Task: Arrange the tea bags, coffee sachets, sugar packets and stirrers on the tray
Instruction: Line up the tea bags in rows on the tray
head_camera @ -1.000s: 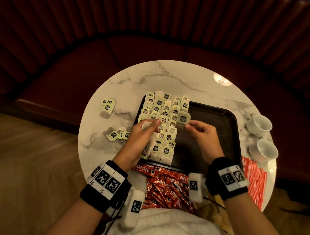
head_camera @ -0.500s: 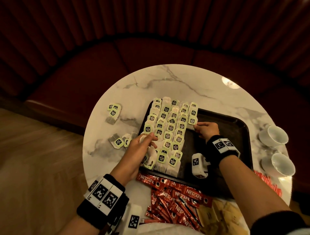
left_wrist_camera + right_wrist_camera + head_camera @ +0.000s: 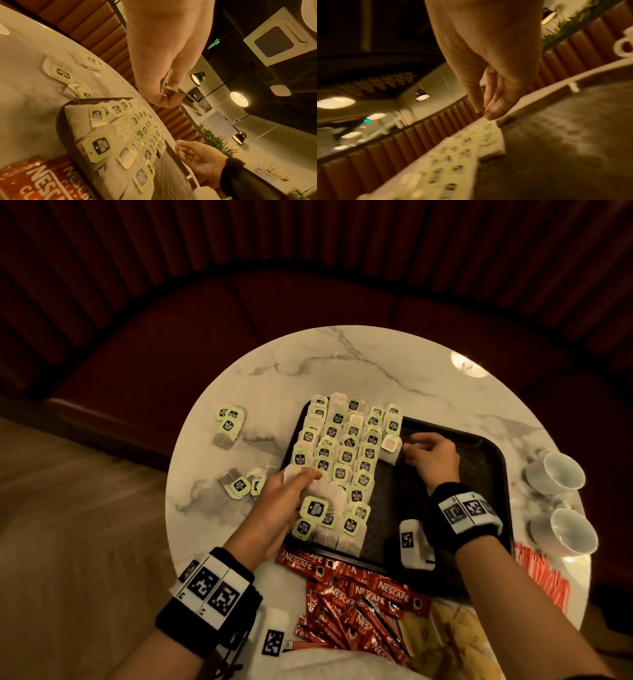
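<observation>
Tea bags with pale green tags lie in overlapping rows on the left half of the black tray. My left hand hovers over the near-left rows and pinches a few white tea bags; the left wrist view shows the pinch on one held bag. My right hand is over the tray with its fingers loosely extended. Its fingertips touch the last tea bag of the right-hand row, which lies tag face down.
Loose tea bags lie on the marble table left of the tray. Red Nescafe sachets are heaped at the near edge, red-orange sticks at the near right. Two white cups stand to the right.
My right hand took a tea bag from beside the left hand to the far part of the right-hand row and laid it there. The left hand kept its bags.
</observation>
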Demonstrator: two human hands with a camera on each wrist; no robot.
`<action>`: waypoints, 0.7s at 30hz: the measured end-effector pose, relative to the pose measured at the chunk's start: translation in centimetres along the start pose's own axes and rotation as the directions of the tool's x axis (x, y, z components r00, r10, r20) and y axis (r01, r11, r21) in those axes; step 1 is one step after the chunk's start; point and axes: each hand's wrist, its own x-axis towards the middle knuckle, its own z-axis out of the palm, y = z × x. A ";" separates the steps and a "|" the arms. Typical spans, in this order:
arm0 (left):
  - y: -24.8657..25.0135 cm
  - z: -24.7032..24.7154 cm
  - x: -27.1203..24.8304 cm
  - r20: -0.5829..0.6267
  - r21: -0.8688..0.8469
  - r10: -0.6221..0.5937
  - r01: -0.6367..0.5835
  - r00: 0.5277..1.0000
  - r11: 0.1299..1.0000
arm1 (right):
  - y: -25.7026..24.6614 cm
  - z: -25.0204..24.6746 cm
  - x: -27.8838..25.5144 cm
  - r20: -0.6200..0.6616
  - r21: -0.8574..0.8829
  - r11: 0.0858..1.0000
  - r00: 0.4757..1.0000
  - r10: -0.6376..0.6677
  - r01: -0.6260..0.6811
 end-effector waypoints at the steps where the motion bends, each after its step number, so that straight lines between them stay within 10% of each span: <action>1: 0.0 0.1 0.0 0.002 -0.006 0.017 -0.017 1.000 1.000 | -0.8 -0.2 -1.5 0.045 0.019 0.999 0.998 -0.039 0.038; 9: -0.2 1.2 -0.6 -0.054 -0.006 0.192 -0.192 0.980 0.981 | -3.6 -0.5 -13.7 0.648 0.228 0.973 0.751 -0.123 -0.038; 21: 0.1 1.2 -1.6 0.125 0.108 0.120 -0.134 0.985 0.985 | -3.0 -1.0 -13.7 0.376 0.441 0.897 0.903 -0.208 0.023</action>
